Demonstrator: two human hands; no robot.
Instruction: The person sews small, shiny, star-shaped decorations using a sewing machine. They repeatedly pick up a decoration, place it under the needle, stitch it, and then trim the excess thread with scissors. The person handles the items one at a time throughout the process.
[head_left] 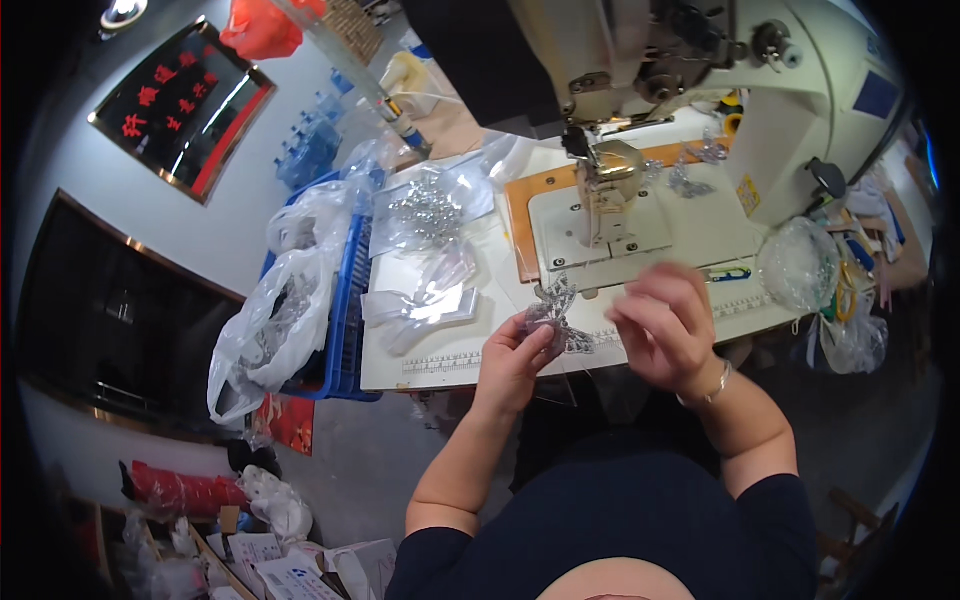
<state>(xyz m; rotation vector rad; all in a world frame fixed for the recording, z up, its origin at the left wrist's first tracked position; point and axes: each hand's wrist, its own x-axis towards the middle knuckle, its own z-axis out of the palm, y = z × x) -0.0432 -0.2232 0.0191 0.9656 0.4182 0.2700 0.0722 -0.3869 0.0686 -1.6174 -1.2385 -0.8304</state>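
A grey butterfly-shaped lace piece [572, 338] is pinched between the thumb and fingers of my left hand [522, 350], just over the table's front edge. Loose thin threads hang below it. My right hand [668, 325] is raised a little to the right of the lace, its fingers bent and smeared by motion. Whether anything is in those fingers cannot be made out. Beyond both hands stands a white sewing machine, its needle and presser foot area [605, 215] above a metal plate [560, 235].
Clear bags of shiny silvery pieces [428, 205] lie on the table's left. A blue crate [350, 300] with white plastic bags [285, 320] adjoins it. More lace pieces [690, 175] lie behind the needle. Right: small blue-green snips [728, 273], a stuffed clear bag [798, 262].
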